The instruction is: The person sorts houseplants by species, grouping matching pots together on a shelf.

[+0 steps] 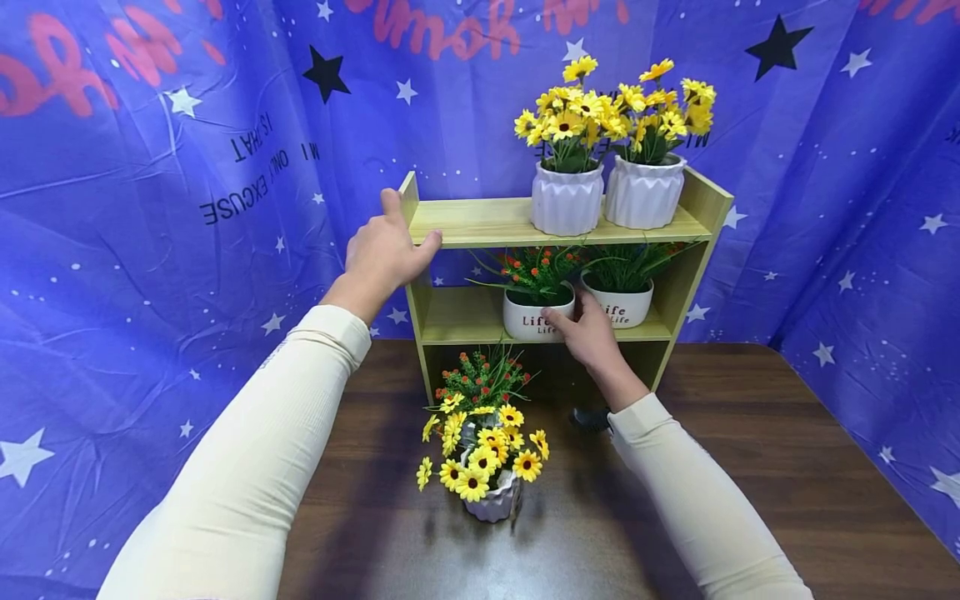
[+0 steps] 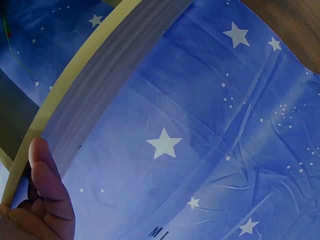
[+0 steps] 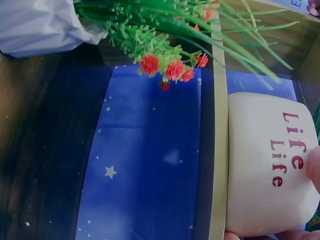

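Note:
My left hand (image 1: 382, 257) grips the upper left corner of a light wooden shelf (image 1: 476, 220). In the left wrist view its curled fingers (image 2: 49, 186) lie against the outside of the side panel (image 2: 95, 80). On the middle board, my right hand (image 1: 594, 335) holds the right end of a white oval flowerpot (image 1: 519, 320) with red flowers and grass. The right wrist view shows that pot's "Life" lettering side (image 3: 265, 160), with the thumb (image 3: 314, 169) on its front and fingertips at its end. A second white pot (image 1: 636, 307) with grass stands just right of it, partly behind the hand.
Two ribbed white pots (image 1: 567, 200) of yellow flowers stand on the top board, toward the right. On the brown table (image 1: 750, 467) before the shelf are a pot of yellow flowers (image 1: 491, 504) and, behind it, red flowers (image 1: 480, 379). A dark object (image 1: 590, 419) lies near the right forearm.

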{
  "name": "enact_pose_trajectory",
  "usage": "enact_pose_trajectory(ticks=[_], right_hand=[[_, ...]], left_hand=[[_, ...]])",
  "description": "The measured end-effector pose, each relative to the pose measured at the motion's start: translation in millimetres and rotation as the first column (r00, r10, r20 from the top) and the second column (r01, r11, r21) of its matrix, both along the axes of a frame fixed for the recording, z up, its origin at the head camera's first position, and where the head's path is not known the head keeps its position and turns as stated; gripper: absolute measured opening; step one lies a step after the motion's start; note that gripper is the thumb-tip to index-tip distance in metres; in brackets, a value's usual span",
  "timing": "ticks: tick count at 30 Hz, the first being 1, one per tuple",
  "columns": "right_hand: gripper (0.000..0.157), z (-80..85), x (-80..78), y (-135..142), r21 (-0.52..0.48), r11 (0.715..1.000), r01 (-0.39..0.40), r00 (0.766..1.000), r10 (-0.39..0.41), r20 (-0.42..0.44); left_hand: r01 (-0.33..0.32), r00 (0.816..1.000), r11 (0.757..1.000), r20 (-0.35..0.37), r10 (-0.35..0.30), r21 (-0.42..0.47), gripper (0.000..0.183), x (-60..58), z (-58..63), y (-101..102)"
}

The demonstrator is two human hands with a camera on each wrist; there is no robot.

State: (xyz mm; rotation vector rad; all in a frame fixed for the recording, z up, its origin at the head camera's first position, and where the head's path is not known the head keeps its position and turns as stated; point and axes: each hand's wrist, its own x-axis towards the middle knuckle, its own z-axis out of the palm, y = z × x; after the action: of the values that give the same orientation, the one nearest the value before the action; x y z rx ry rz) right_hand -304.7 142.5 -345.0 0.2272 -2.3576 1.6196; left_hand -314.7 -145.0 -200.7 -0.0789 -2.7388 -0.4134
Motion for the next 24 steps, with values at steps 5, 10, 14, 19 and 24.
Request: enact_pose_trajectory(ticks=[5,10,14,19,24], right_hand=[[0.067,2.9,-7.8,-2.3,0.026,0.999,-0.032,0.999,0.032,0.014],[0.068,4.1,-15.4,-4.3,0.026,0.999,-0.048,0.998,0.047,0.031],[0.067,5.0,-17.4,-4.4,0.025,0.999,-0.047,0.998,0.046,0.042],[0.068,5.5,-19.4,-6.2,0.024,1.000,-0.019,0.999,0.018,0.047],[0.067,4.6,-16.9,-7.6,0.021,1.000,0.010,0.999,-0.010,0.033]], left_hand=[[0.002,1.000,1.000,0.001,-0.002,0.000,0.078,-0.9,-1.0,-0.1],[0.000,1.000,1.000,0.009,0.000,-0.002,0.079,0.0,0.0,-0.6],[-0.001,1.000,1.000,0.008,0.001,-0.003,0.078,-0.2,-0.3,0.6],[-0.001,1.000,1.000,0.003,0.001,-0.004,0.078,-0.9,0.6,1.0],[-0.006,1.000,1.000,0.010,0.006,-0.005,0.078,-0.5,0.4,0.2]])
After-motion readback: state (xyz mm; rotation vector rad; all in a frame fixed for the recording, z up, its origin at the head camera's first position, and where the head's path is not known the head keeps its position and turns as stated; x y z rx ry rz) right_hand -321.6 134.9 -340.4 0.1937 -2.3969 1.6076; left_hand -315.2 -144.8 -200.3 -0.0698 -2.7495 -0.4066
